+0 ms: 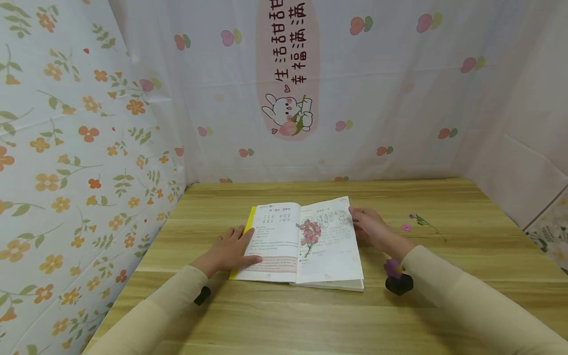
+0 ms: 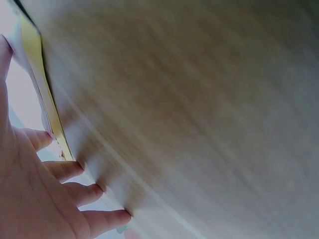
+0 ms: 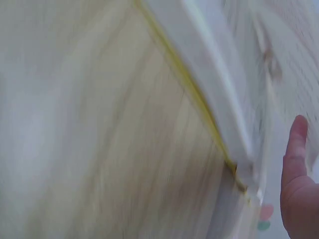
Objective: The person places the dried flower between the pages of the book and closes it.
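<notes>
As the spread left hand (image 1: 228, 250) rested on an open, yellow-covered paper book (image 1: 276, 241) between both hands, the right hand (image 1: 372, 228) touched the outer edge of a raised white page (image 1: 335, 249), its hold unclear.

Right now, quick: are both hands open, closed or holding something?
Left hand: open, touching the left page.
Right hand: at the right page's outer edge; pinching or not cannot be told.
</notes>
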Action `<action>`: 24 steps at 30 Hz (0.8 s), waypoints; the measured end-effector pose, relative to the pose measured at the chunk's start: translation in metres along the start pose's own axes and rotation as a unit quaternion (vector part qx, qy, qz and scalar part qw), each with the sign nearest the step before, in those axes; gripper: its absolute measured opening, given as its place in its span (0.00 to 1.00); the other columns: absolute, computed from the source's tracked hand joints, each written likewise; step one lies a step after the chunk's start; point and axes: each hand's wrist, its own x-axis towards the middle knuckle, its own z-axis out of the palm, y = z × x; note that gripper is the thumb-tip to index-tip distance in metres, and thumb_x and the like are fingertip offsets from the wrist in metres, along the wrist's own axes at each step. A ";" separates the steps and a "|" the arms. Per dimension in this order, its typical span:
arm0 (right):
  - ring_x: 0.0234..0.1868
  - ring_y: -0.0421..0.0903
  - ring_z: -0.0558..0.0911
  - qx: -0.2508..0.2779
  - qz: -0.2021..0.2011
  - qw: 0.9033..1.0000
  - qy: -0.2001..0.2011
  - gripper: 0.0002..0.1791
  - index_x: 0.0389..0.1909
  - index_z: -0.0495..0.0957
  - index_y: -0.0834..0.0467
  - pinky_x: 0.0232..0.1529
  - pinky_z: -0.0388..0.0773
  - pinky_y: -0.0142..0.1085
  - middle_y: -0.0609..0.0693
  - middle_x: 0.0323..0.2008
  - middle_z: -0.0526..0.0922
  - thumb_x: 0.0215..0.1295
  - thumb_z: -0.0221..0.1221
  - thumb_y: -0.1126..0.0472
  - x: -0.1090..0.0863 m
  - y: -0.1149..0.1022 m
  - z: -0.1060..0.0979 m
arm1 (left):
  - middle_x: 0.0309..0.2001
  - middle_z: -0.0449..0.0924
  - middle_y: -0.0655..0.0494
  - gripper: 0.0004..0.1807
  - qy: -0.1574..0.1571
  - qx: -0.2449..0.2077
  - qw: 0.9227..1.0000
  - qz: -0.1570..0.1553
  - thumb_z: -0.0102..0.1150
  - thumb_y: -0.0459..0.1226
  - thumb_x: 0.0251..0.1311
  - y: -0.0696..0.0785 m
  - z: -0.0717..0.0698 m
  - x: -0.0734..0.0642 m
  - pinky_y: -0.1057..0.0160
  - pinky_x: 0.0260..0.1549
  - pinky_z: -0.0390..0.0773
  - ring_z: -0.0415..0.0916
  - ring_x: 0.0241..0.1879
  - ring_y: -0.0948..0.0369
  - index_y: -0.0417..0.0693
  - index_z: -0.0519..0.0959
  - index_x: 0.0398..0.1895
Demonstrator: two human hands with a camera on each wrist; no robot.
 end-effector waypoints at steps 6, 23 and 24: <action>0.36 0.39 0.80 0.233 0.007 0.970 -0.066 0.35 0.73 0.41 0.64 0.37 0.79 0.32 0.51 0.44 0.72 0.78 0.36 0.45 -0.019 -0.005 0.015 | 0.74 0.50 0.40 0.54 -0.004 -0.003 1.000 -0.004 0.46 0.73 0.55 0.000 0.000 0.000 0.31 0.57 0.57 0.50 0.70 0.38 0.51 0.53 0.77; 0.54 0.53 0.78 -0.018 -0.092 0.988 -0.120 0.30 0.74 0.53 0.65 0.53 0.74 0.45 0.64 0.61 0.71 0.77 0.46 0.57 -0.035 0.015 0.085 | 0.73 0.51 0.40 0.54 -0.005 0.008 1.000 -0.009 0.46 0.73 0.55 0.002 -0.001 0.000 0.32 0.57 0.58 0.51 0.69 0.39 0.51 0.53 0.77; 0.57 0.55 0.76 -0.052 -0.103 0.986 -0.118 0.32 0.75 0.51 0.63 0.55 0.73 0.47 0.64 0.64 0.68 0.76 0.48 0.55 -0.035 0.016 0.088 | 0.73 0.51 0.40 0.54 -0.006 0.007 1.000 -0.010 0.46 0.73 0.55 0.002 -0.001 0.000 0.32 0.57 0.58 0.51 0.69 0.39 0.51 0.53 0.77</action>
